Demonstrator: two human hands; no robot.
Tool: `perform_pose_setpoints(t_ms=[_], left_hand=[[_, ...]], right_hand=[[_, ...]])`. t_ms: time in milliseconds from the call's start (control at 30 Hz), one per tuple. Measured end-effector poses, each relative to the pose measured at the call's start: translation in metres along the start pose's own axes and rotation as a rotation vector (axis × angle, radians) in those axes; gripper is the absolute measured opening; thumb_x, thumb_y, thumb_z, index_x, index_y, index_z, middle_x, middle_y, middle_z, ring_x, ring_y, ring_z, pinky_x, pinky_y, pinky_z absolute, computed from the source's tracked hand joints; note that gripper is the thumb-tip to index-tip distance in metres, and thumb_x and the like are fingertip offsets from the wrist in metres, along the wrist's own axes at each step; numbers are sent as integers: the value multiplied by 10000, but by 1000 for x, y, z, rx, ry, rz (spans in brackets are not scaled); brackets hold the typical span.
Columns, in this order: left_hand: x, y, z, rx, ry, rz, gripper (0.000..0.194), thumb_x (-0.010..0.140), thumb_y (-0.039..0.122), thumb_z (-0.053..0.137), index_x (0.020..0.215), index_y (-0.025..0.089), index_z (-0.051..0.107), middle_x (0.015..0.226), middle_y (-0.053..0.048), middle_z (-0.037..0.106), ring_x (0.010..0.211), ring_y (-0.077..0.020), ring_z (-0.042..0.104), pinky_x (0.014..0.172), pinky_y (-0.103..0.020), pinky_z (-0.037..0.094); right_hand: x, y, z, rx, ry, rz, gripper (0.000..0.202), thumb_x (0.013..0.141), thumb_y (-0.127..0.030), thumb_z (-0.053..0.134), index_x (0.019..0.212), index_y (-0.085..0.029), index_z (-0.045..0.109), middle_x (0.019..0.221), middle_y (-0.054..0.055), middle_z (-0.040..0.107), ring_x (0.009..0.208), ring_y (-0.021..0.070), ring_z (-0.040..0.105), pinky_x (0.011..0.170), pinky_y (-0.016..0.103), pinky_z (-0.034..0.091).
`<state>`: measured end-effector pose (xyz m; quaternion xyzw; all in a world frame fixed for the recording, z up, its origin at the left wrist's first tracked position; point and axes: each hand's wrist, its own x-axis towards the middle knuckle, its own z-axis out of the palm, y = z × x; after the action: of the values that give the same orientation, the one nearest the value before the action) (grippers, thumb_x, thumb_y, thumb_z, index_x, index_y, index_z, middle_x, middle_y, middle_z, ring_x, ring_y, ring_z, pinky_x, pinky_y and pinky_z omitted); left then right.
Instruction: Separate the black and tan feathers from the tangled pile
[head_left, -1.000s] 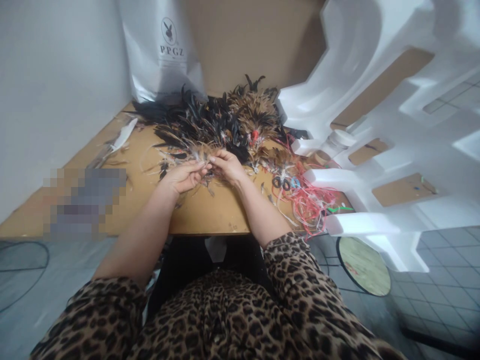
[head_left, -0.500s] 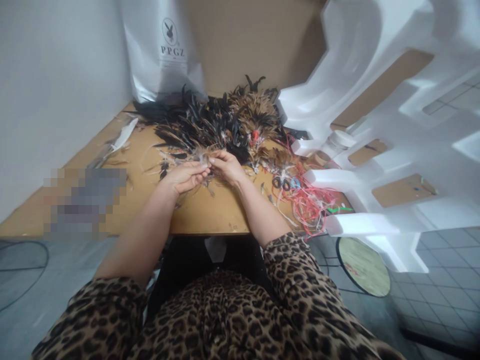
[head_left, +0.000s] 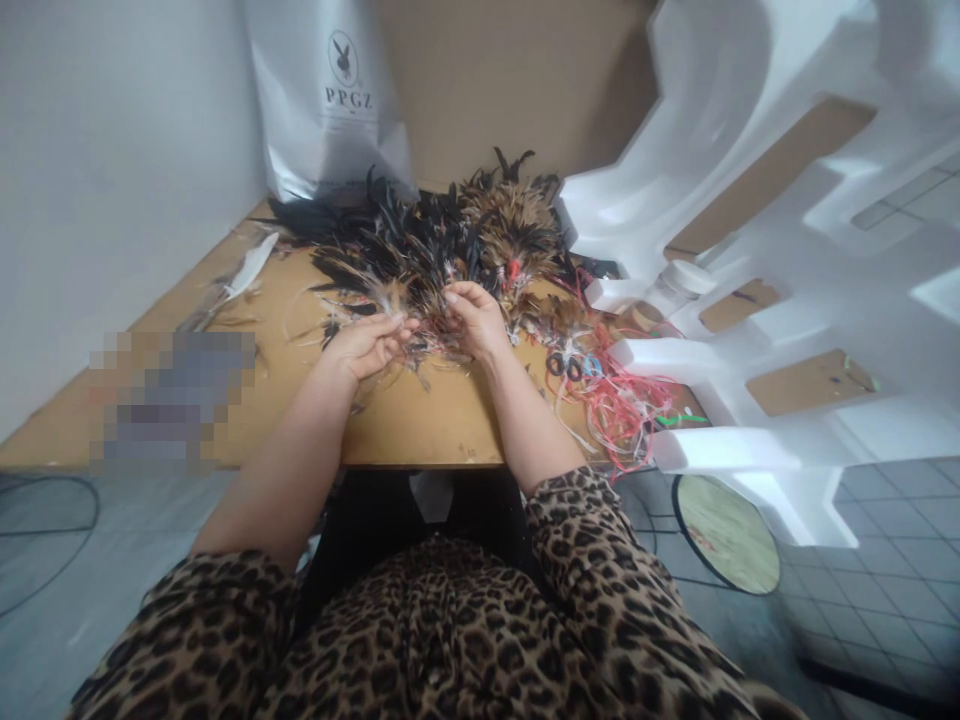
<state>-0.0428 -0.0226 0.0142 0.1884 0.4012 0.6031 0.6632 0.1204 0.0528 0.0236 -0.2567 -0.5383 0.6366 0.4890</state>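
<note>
Over the wooden table, my left hand (head_left: 371, 345) pinches a small, pale brown, fluffy feather (head_left: 393, 298) between thumb and fingertips. To its right, my right hand (head_left: 478, 320) is raised a little, thumb and forefinger pressed together; anything in that pinch is too small to make out. Just beyond both hands lies a heap of black feathers (head_left: 442, 225), which meets a clump of brown feathers (head_left: 514, 220) on its right. Loose feather bits are scattered under and around my fingers.
A silver bag (head_left: 330, 130) stands behind the heap. Red and white strings (head_left: 622, 400) tangle at the right, near black rings (head_left: 574, 368). White foam packaging (head_left: 720, 450) juts over the right edge. A long white feather (head_left: 253, 265) lies at the left on the table (head_left: 420, 430).
My hands have come apart: the right moved up and to the right, away from the left. The left stays nearly in place with the feather.
</note>
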Motion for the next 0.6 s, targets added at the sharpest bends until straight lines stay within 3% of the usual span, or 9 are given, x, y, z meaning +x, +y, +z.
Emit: perform_pose_setpoints(t_ms=[267, 433, 533, 600], left_hand=[[1, 7, -2, -178, 83, 112, 77, 807, 51, 556, 821, 109, 605, 698, -27, 673, 517, -52, 612, 409, -87, 433], [-2, 9, 1, -111, 94, 178, 37, 798, 81, 583, 803, 114, 599, 681, -12, 665, 482, -38, 586, 398, -90, 416], [-3, 9, 4, -69, 135, 222, 20, 784, 102, 610, 794, 115, 599, 700, -20, 673, 486, -37, 588, 411, -94, 426], [-3, 9, 5, -46, 166, 260, 33, 771, 117, 629, 789, 118, 601, 720, -28, 681, 505, -44, 601, 410, -95, 424]], right_hand=[[2, -4, -8, -139, 45, -49, 352, 636, -474, 710, 791, -175, 605, 587, -56, 508, 486, 36, 366, 460, 183, 278], [-2, -11, -17, -374, -66, -16, 401, 712, -530, 611, 606, -143, 596, 533, -28, 509, 489, 53, 378, 508, 208, 314], [-2, -11, -24, -605, -157, 38, 324, 675, -454, 657, 637, -133, 625, 578, -14, 563, 542, 73, 441, 564, 219, 353], [0, -7, -27, -767, -133, 22, 234, 672, -360, 657, 711, -130, 654, 635, -6, 601, 599, 89, 487, 614, 225, 379]])
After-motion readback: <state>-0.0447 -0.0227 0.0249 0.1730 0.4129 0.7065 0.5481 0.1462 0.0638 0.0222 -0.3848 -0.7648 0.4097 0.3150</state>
